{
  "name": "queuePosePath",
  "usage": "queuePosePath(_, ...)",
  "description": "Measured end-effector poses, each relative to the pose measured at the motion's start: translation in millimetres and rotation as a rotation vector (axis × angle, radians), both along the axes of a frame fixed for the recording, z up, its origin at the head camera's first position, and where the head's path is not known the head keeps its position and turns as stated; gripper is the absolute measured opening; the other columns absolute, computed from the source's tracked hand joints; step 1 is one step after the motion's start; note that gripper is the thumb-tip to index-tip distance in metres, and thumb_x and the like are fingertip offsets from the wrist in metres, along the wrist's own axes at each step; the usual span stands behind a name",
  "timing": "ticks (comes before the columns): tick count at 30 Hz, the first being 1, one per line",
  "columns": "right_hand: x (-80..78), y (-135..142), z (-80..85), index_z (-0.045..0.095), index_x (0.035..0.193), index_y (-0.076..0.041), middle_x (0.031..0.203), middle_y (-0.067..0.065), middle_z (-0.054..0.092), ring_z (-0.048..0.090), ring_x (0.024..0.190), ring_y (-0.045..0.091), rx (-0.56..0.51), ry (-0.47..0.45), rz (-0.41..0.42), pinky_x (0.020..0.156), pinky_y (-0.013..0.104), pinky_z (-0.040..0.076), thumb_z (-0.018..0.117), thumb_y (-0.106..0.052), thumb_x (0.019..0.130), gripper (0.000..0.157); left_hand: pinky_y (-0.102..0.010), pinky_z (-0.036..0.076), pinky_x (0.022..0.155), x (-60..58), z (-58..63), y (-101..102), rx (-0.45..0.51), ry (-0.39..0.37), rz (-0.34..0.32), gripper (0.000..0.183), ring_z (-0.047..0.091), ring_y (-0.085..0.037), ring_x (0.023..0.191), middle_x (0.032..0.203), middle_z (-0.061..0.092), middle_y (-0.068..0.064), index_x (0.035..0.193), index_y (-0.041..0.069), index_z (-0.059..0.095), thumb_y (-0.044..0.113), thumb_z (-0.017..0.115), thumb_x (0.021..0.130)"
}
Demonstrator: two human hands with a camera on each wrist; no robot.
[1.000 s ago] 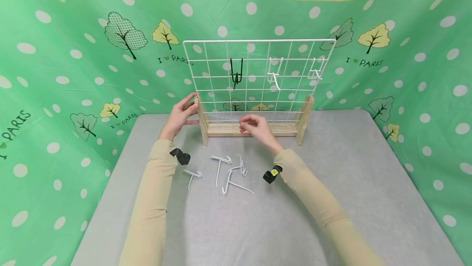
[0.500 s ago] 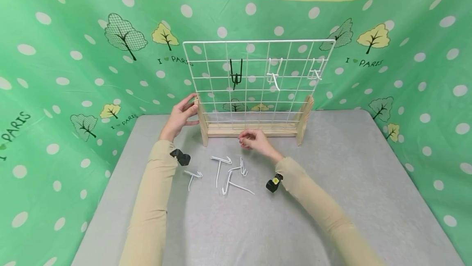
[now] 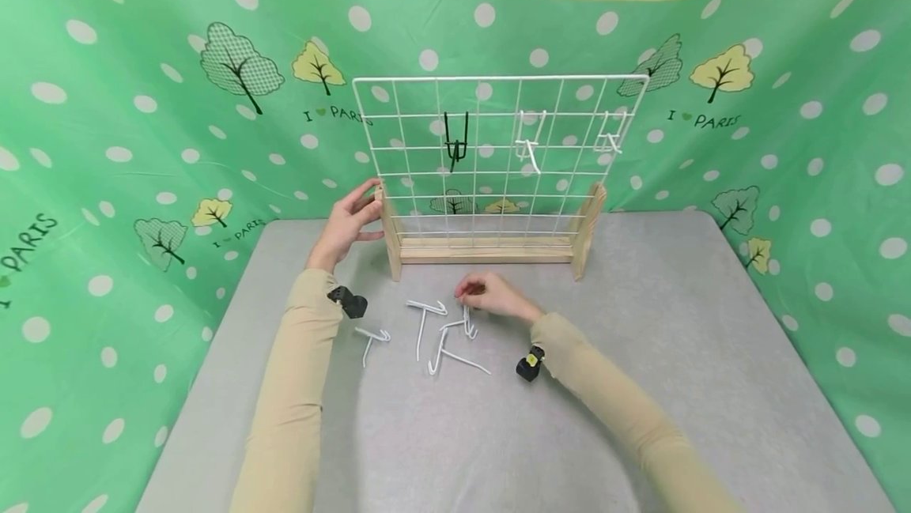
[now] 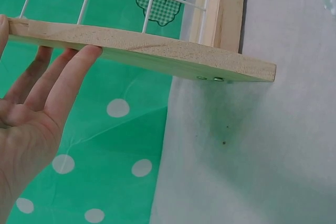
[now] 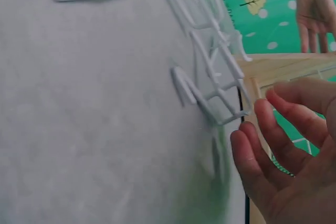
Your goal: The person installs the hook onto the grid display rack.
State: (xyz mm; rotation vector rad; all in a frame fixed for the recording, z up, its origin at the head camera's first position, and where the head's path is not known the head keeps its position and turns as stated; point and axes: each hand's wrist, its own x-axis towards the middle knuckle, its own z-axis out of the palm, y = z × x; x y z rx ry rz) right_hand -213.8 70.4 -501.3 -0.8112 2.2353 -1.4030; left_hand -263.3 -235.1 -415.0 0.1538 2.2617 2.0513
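Observation:
My left hand point(image 3: 342, 228) holds the upper part of the left wooden post point(image 3: 389, 236) of a white wire grid rack point(image 3: 491, 181). In the left wrist view, several fingers point(image 4: 73, 82) lie against the post's outer face. My right hand point(image 3: 498, 296), its fingers loosely bent and nothing between them, is just above a small white grid hook point(image 3: 466, 323). The right wrist view shows the thumb and fingertips beside that hook point(image 5: 226, 98). More white hooks lie to its left, a long one point(image 3: 424, 323), a short one point(image 3: 370, 339), and one point(image 3: 455, 356) in front.
On the grid hang a black hook point(image 3: 456, 145) and two white hooks, one in the middle point(image 3: 528, 149) and one at the right point(image 3: 608, 141). A wooden base bar point(image 3: 491, 252) joins the posts on the grey table point(image 3: 640, 323). Behind hangs a green dotted curtain point(image 3: 285, 141).
My right hand has come down and forward from the grid's base bar to the white hooks on the table. The left hand stays at the post.

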Motion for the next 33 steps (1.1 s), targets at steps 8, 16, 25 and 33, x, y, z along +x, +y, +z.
queuePosePath(8, 4.8, 1.8, 1.1, 0.067, 0.101, 0.006, 0.094, 0.008, 0.067, 0.059, 0.086, 0.014, 0.084, 0.024, 0.088, 0.081, 0.024, 0.053, 0.066, 0.002, 0.086, 0.016, -0.053, 0.055, 0.085, -0.6, 1.1, -0.2, 0.009, -0.001, -0.005, 0.054, 0.043, -0.044, 0.127, 0.154, 0.028, -0.018, 0.152, 0.023, 0.035, 0.019, 0.054, 0.101)
queuePosePath(16, 8.2, 14.0, 0.9, 0.067, 0.099, 0.007, 0.094, 0.010, 0.067, 0.060, 0.085, 0.015, 0.065, 0.003, 0.092, 0.080, 0.025, 0.054, 0.066, 0.004, 0.085, 0.014, -0.059, 0.050, 0.088, 11.3, 17.5, 6.0, 0.012, 0.000, -0.020, 0.053, 0.042, -0.047, 0.127, 0.153, 0.027, -0.023, 0.151, 0.015, 0.034, 0.013, 0.052, 0.101)
queuePosePath(25, 9.0, 19.8, -3.0, 0.068, 0.102, 0.004, 0.090, 0.007, 0.066, 0.058, 0.081, 0.012, 0.108, 0.001, 0.137, 0.075, 0.025, 0.054, 0.068, 0.005, 0.083, 0.019, -0.059, 0.049, 0.090, 15.4, 23.1, 7.2, 0.010, -0.002, -0.019, 0.053, 0.042, -0.046, 0.128, 0.153, 0.027, -0.022, 0.151, 0.015, 0.035, 0.014, 0.052, 0.101)
queuePosePath(33, 10.1, 9.9, -0.7, 0.069, 0.098, 0.002, 0.083, 0.001, 0.066, 0.054, 0.072, 0.008, 0.173, 0.023, 0.079, 0.063, 0.021, 0.049, 0.062, -0.010, 0.093, 0.015, -0.060, 0.049, 0.090, 16.5, 23.4, 7.7, 0.014, -0.006, -0.016, 0.053, 0.042, -0.046, 0.127, 0.153, 0.027, -0.022, 0.151, 0.016, 0.035, 0.014, 0.053, 0.101)
